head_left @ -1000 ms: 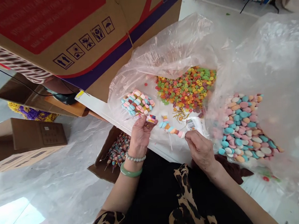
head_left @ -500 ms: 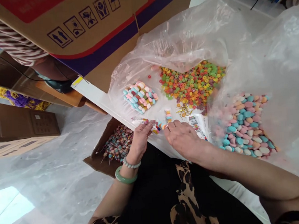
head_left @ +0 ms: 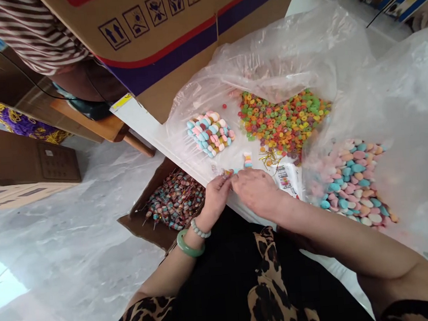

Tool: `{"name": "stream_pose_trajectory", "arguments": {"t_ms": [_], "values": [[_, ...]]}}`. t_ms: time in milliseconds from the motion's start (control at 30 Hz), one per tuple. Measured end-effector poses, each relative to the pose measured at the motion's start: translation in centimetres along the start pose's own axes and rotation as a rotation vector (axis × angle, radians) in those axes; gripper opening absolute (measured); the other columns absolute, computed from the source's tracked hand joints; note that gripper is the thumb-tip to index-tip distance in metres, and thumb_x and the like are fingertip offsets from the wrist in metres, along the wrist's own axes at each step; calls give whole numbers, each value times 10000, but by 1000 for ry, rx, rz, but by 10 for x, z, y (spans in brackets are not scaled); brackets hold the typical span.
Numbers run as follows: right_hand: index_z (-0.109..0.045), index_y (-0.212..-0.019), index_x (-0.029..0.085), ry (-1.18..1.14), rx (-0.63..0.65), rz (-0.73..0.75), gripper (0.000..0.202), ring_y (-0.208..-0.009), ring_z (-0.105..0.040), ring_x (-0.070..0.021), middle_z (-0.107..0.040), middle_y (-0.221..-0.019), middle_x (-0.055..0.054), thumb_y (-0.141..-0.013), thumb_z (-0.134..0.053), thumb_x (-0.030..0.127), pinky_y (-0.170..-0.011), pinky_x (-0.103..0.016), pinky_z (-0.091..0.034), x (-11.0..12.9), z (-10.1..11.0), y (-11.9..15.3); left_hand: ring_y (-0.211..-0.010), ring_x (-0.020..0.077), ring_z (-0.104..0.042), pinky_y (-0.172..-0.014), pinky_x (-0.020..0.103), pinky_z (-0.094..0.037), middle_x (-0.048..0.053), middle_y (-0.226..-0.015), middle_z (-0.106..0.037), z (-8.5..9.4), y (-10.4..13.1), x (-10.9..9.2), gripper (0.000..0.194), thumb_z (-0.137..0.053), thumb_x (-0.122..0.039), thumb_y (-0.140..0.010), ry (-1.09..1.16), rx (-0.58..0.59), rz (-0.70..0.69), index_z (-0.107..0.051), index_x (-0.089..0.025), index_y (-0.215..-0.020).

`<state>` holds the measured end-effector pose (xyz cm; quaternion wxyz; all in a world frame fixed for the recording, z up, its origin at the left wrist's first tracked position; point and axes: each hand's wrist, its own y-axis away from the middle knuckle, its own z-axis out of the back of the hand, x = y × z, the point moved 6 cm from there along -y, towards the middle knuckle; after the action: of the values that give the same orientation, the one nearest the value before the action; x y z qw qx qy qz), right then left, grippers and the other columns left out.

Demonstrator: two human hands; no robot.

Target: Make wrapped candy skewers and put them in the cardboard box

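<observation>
My left hand, with a beaded bracelet and a green bangle at its wrist, pinches a small clear printed wrapper. My right hand meets it with curled fingers around a candy skewer, of which only a bit of blue and orange candy shows at the wrapper's mouth; the rest is hidden. Just beyond the right hand lies another short candy skewer. Gold twist ties and a stack of printed wrappers lie to its right. Stacked candy skewers rest farther back.
Plastic sheeting holds ring gummies and pastel candies. A large carton stands at the table's back. Below the left edge sits an open box of wrapped skewers. A person in a striped sleeve is beyond the carton.
My hands have come closer together, and the candy has gone further into the wrapper's mouth. The whole view has shifted slightly.
</observation>
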<state>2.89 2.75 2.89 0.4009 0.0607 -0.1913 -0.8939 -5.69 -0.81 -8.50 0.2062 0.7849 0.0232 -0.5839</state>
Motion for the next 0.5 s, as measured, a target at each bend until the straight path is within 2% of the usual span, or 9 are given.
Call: {"name": "stream_pose_trajectory", "arguments": {"t_ms": [67, 133, 200, 267, 367, 433, 500], "values": [[-665, -915, 127, -57, -49, -96, 251, -843, -641, -229, -685, -878, -121, -838, -445, 33, -721, -312, -414, -25, -11, 11, -743, 138, -626, -728, 256, -494, 31, -798, -715, 5, -2, -2, 145, -761, -285, -726, 233, -41, 141, -746, -162, -800], [-657, -835, 152, -217, -124, -275, 231, -785, -621, -203, -673, -837, -92, -848, -441, 72, -682, -297, -398, -58, -26, 28, -710, 135, -645, -715, 269, -522, 40, -810, -719, 8, -4, -6, 173, -763, -286, -732, 440, -70, 258, -736, -145, -829], [-642, -752, 182, -553, -237, -441, 184, -733, -587, -179, -648, -772, -44, -850, -487, 186, -655, -281, -384, -85, -47, 49, -664, 143, -657, -691, 294, -547, 45, -797, -721, 8, -5, -13, 156, -758, -266, -743, 569, -57, 338, -718, -141, -828], [-620, -714, 193, -1029, -344, -569, 112, -606, -513, -140, -583, -663, 6, -772, -579, 279, -570, -260, -344, -99, -72, 70, -639, 152, -665, -678, 312, -561, 52, -790, -725, 3, -6, -19, 117, -733, -240, -773, 634, -27, 395, -702, -144, -832], [-594, -716, 190, -1708, -441, -626, 168, -482, -373, -89, -493, -571, 47, -653, -683, 319, -476, -238, -240, -92, -98, 87, -607, 146, -657, -661, 309, -563, 49, -735, -716, -12, -6, -24, 74, -705, -220, -805, 661, -5, 472, -682, -149, -808], [-590, -719, 191, -1972, -510, -591, 203, -482, -360, -82, -481, -558, 54, -625, -721, 314, -466, -227, -225, -80, -95, 90, -589, 145, -647, -646, 303, -556, 37, -678, -696, -25, -5, -26, 96, -715, -242, -804, 646, 2, 517, -673, -158, -785], [-594, -711, 192, -2072, -602, -537, 195, -504, -375, -81, -492, -568, 51, -624, -736, 294, -465, -217, -239, -73, -81, 89, -590, 148, -643, -640, 302, -548, 27, -647, -681, -39, -2, -28, 126, -737, -276, -789, 611, 20, 541, -671, -169, -779]]}}
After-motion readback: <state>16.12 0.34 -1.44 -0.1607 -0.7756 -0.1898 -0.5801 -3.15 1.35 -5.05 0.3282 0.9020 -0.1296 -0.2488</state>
